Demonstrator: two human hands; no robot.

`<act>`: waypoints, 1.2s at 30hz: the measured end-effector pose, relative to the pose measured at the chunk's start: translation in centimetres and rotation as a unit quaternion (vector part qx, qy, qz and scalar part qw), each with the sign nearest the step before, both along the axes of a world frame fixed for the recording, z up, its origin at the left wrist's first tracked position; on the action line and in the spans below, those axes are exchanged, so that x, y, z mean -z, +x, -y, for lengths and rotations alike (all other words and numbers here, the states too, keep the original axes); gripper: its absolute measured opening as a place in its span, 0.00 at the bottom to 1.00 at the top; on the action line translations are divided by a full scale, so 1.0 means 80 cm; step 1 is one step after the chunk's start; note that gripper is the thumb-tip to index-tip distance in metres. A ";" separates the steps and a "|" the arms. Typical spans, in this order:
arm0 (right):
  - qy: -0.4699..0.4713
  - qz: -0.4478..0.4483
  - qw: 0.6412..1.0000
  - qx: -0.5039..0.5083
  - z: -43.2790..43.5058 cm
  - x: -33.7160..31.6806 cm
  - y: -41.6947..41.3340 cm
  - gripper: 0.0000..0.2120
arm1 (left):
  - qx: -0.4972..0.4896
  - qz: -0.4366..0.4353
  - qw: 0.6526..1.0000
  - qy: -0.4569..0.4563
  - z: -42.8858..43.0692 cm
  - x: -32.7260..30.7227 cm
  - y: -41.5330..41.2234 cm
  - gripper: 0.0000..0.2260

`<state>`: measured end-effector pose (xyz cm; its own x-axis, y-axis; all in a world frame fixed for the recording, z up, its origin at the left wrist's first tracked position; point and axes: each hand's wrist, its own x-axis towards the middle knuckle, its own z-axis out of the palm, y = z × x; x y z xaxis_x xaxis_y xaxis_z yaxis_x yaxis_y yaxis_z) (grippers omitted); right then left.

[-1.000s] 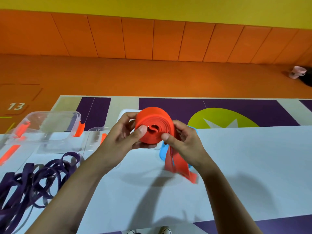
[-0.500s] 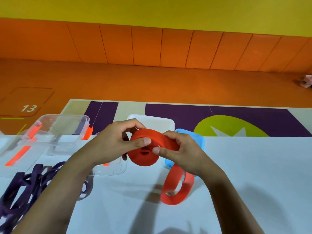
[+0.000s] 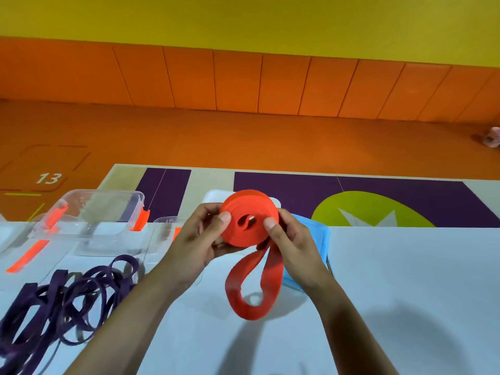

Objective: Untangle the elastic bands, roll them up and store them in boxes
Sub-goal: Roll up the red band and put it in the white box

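Above table [image 3: 405, 266], left hand [image 3: 197, 239], right hand [image 3: 293, 246] lifted orange band roll [image 3: 250, 234].

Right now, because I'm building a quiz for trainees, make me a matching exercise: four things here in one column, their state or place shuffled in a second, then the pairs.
1 orange band
2 purple bands
3 clear box
4 blue container

A tangled heap on the table, left side
B partly hidden behind the right hand
C part rolled, tail hanging, gripped by right hand and left hand
D orange clips, far left edge

Pairs: 1-C, 2-A, 3-D, 4-B
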<state>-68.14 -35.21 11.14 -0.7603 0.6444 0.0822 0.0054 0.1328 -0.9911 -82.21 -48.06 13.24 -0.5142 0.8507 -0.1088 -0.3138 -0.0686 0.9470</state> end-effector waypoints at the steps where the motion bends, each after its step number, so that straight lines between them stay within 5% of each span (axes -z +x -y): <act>1: 0.005 0.010 1.000 0.001 -0.001 -0.002 0.000 0.14 | 0.013 0.032 0.999 -0.013 0.000 0.000 -0.001 0.13; 3: 0.032 0.047 0.998 -0.024 -0.008 -0.005 0.002 0.14 | 0.031 -0.019 0.996 -0.079 0.004 -0.003 -0.012 0.08; 6: 0.086 0.109 0.988 -0.075 -0.018 -0.010 0.004 0.15 | 0.048 -0.239 0.953 -0.181 0.015 -0.012 -0.033 0.13; 10: 0.132 0.155 0.972 -0.116 -0.021 -0.016 -0.006 0.25 | 0.108 -0.350 0.915 -0.170 0.017 -0.025 -0.050 0.16; 19: 0.102 0.089 0.988 -0.068 -0.018 -0.015 0.000 0.21 | 0.078 -0.227 0.968 -0.073 0.010 -0.013 -0.026 0.14; 24: 0.096 0.063 0.993 -0.038 -0.020 -0.007 0.014 0.07 | 0.045 -0.123 0.991 -0.014 -0.007 -0.015 0.002 0.15; 29: 0.065 0.025 0.997 -0.026 -0.023 -0.020 0.012 0.09 | 0.051 -0.087 0.994 -0.043 -0.012 -0.016 0.012 0.16; 31: 0.070 0.046 0.996 -0.039 -0.024 -0.020 0.010 0.11 | 0.039 -0.223 0.969 -0.102 -0.001 -0.019 -0.002 0.18; 33: 0.074 0.068 0.994 -0.050 -0.024 -0.017 0.010 0.14 | 0.016 -0.400 0.903 -0.155 0.011 -0.028 -0.021 0.23; 36: 0.070 0.081 0.991 -0.079 -0.019 -0.017 0.008 0.13 | 0.061 -0.505 0.845 -0.164 0.014 -0.050 -0.034 0.26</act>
